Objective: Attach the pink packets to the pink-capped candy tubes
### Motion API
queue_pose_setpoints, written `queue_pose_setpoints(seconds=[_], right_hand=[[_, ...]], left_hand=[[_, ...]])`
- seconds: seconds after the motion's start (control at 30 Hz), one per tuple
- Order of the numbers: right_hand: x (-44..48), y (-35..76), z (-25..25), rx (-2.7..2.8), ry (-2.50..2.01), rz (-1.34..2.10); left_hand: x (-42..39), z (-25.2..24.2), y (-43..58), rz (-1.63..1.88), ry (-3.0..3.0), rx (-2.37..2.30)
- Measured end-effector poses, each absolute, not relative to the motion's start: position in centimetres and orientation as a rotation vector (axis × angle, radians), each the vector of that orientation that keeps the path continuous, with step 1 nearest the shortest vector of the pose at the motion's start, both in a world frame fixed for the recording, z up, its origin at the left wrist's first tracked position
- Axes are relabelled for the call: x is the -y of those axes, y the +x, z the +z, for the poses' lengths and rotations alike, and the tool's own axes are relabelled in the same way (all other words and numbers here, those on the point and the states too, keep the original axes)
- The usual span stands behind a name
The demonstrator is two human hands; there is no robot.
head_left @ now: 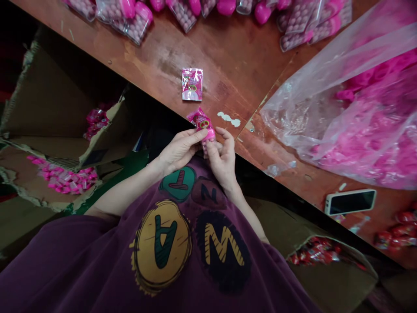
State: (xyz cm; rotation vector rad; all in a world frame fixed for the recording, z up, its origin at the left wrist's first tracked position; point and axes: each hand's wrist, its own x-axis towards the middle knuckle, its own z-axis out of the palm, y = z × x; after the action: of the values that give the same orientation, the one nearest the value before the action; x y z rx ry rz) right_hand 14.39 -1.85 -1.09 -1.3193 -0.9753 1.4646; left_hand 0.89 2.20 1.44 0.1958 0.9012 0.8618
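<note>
Worn wooden table (234, 56) with sachet (192, 84), phone (350, 201), plastic bag (358, 108)

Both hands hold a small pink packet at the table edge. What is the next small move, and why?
Probably lay the pink packet flat on the table, beside the second packet. The left hand and right hand both pinch it just short of that packet, and bare wood shows next to it.
</note>
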Motion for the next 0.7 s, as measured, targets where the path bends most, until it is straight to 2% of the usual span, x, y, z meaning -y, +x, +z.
queue_pose_setpoints(seconds=[0.1, 0.33, 0.57, 0.7], right_hand=[[1.77, 14.35, -0.84, 0.871, -1.300, 1.558], [2.02, 14.17, -1.77, 1.056, -1.339, 1.423], [1.74, 15.01, -1.22, 0.995, -1.206, 1.655], [1.85, 15.11, -1.44, 0.968, -1.170, 1.678]], left_hand=[[-2.10, 1.64, 0.90, 0.857, 0.214, -0.917], [-1.60, 1.43, 1.39, 0.857, 0.238, -0.934], [-1.85, 1.66, 1.48, 0.914, 0.177, -0.982], [-1.18, 1.40, 1.65, 0.877, 0.257, -0.989]])
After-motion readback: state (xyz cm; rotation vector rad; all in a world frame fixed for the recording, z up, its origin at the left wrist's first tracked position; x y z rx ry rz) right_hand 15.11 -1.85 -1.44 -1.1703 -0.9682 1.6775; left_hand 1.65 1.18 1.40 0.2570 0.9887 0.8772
